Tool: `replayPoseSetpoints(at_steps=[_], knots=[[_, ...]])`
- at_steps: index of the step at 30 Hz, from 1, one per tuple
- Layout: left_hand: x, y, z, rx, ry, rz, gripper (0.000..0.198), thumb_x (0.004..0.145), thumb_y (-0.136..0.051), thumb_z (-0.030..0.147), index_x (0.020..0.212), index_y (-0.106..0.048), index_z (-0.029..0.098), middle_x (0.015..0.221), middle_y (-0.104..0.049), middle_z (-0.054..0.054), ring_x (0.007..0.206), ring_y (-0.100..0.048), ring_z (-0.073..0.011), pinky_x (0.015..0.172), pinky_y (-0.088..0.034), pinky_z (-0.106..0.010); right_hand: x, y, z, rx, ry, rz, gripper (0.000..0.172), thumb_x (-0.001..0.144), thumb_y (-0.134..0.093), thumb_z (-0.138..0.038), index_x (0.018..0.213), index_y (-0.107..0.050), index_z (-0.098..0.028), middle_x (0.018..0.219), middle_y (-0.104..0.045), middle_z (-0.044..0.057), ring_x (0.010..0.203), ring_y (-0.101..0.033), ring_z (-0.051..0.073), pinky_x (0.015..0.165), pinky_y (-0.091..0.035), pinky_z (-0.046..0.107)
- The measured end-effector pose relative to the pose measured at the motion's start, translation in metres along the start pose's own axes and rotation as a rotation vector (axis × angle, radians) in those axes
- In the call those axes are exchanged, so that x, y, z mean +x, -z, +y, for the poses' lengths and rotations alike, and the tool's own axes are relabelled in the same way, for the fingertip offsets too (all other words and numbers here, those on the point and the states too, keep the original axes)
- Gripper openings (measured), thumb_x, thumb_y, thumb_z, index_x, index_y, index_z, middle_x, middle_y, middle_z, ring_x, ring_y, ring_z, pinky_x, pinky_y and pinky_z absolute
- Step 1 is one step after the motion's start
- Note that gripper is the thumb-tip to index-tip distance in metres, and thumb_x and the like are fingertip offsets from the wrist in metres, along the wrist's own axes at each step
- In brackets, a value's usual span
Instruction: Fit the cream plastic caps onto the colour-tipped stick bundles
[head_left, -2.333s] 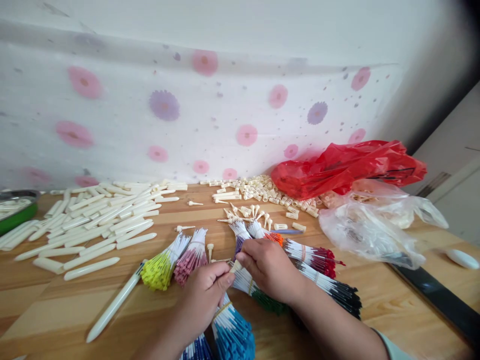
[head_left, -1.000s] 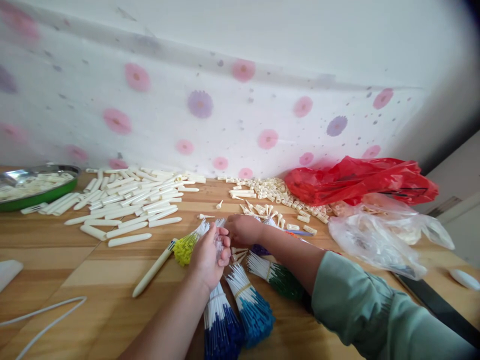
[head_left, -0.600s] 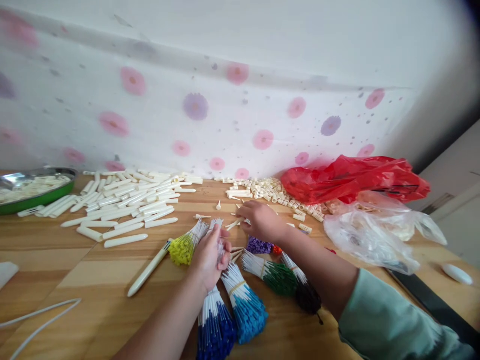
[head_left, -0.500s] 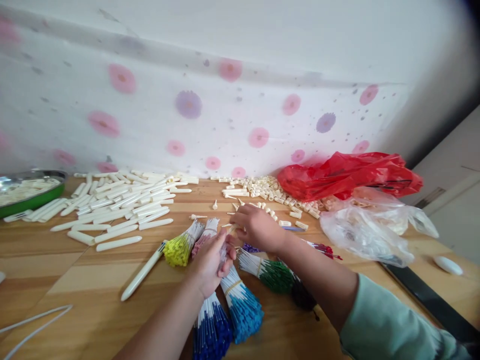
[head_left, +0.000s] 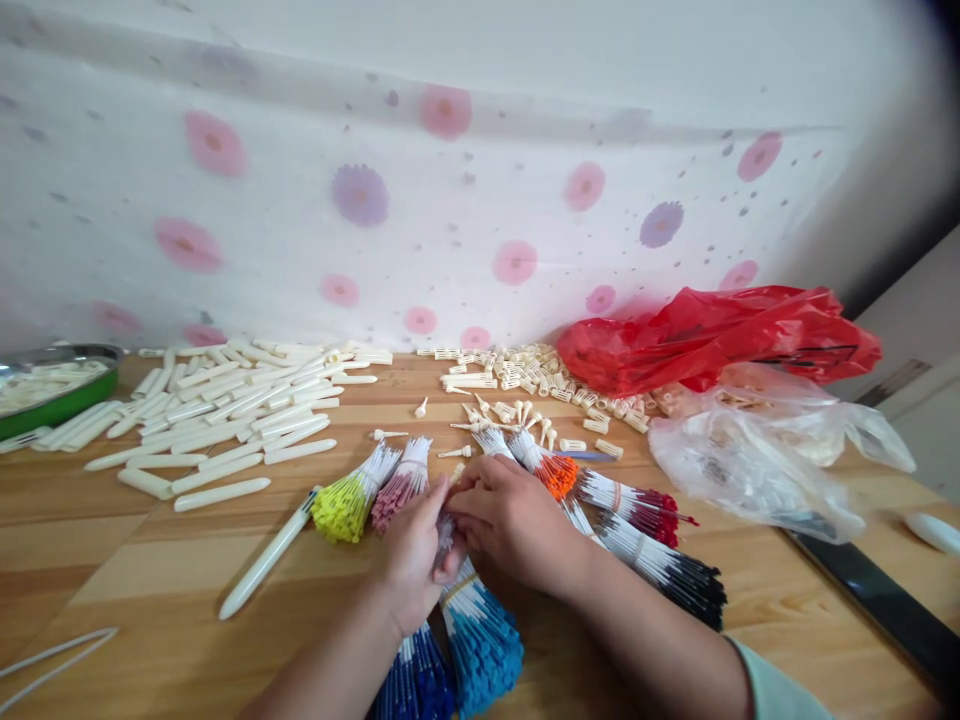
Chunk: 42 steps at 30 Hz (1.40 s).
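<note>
My left hand (head_left: 412, 565) is curled around a small translucent, greyish cluster (head_left: 446, 537), too blurred to name. Against its fingertips my right hand (head_left: 517, 520) is closed in a pinch, and whatever its fingers hold is mostly hidden. Under and around both hands lie banded bundles of thin pen refills: yellow (head_left: 341, 508), pink (head_left: 397, 492), light blue (head_left: 484, 640), dark blue (head_left: 416, 672), orange (head_left: 553, 470), red (head_left: 649, 512) and black (head_left: 675, 575). Just beyond the fingers are several small cream pointed pieces (head_left: 525, 412). A white pen (head_left: 270, 553) lies left of the yellow bundle.
White pen barrels (head_left: 247, 405) are heaped at the back left beside a green-sided metal bowl (head_left: 75, 400). Slotted cream pieces (head_left: 525, 370) are piled at the back middle. A red plastic bag (head_left: 720, 335) and a clear bag (head_left: 757, 465) lie right, near a black strip (head_left: 877, 605).
My right hand has drawn back from the cream pointed pieces to my left hand's fingertips. The view has shifted slightly, and the orange and black bundles now show more.
</note>
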<state>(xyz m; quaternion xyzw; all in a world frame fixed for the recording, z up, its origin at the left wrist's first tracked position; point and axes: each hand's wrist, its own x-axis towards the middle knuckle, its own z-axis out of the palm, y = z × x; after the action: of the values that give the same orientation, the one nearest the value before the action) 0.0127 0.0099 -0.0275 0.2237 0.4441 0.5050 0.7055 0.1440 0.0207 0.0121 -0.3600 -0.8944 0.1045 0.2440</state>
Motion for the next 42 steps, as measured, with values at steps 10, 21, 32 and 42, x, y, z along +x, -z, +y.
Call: replayPoseSetpoints(at_steps=[10, 21, 32, 42], knots=[[-0.005, -0.002, -0.003, 0.059, -0.042, -0.069, 0.038, 0.071, -0.063, 0.050, 0.060, -0.048, 0.017, 0.040, -0.044, 0.007, 0.024, -0.036, -0.0040, 0.026, -0.015, -0.013, -0.003, -0.005, 0.001, 0.000, -0.089, -0.013, 0.004, 0.077, -0.059, -0.014, 0.078, -0.057, -0.017, 0.084, -0.058, 0.004, 0.082, -0.050, 0.017, 0.074, -0.041, 0.025], [-0.009, -0.002, 0.002, 0.086, 0.018, -0.142, 0.032, 0.079, -0.055, 0.045, 0.064, -0.052, 0.017, 0.039, -0.051, 0.002, 0.026, -0.034, -0.0043, 0.030, -0.013, -0.014, -0.009, -0.001, 0.012, 0.433, -0.032, 0.282, 0.013, 0.083, -0.052, -0.010, 0.083, -0.062, -0.019, 0.082, -0.062, 0.004, 0.078, -0.057, 0.014, 0.073, -0.046, 0.025], [-0.014, 0.002, 0.007, 0.113, 0.033, -0.350, 0.030, 0.080, -0.055, 0.041, 0.062, -0.052, 0.017, 0.036, -0.041, 0.005, 0.028, -0.028, -0.0032, 0.033, -0.016, -0.015, -0.010, 0.009, 0.033, 0.783, -0.181, 0.244, 0.011, 0.083, -0.059, -0.027, 0.082, -0.062, -0.016, 0.075, -0.058, 0.002, 0.069, -0.053, 0.011, 0.064, -0.044, 0.024], [-0.012, 0.002, 0.006, 0.433, -0.204, -0.180, 0.037, 0.080, -0.052, 0.052, 0.067, -0.054, 0.017, 0.039, -0.042, 0.005, 0.033, -0.031, -0.0059, 0.035, -0.018, -0.018, -0.010, 0.006, 0.030, 0.591, -0.260, 0.171, 0.024, 0.085, -0.056, -0.036, 0.073, -0.059, -0.016, 0.063, -0.056, -0.001, 0.059, -0.050, 0.010, 0.057, -0.040, 0.021]])
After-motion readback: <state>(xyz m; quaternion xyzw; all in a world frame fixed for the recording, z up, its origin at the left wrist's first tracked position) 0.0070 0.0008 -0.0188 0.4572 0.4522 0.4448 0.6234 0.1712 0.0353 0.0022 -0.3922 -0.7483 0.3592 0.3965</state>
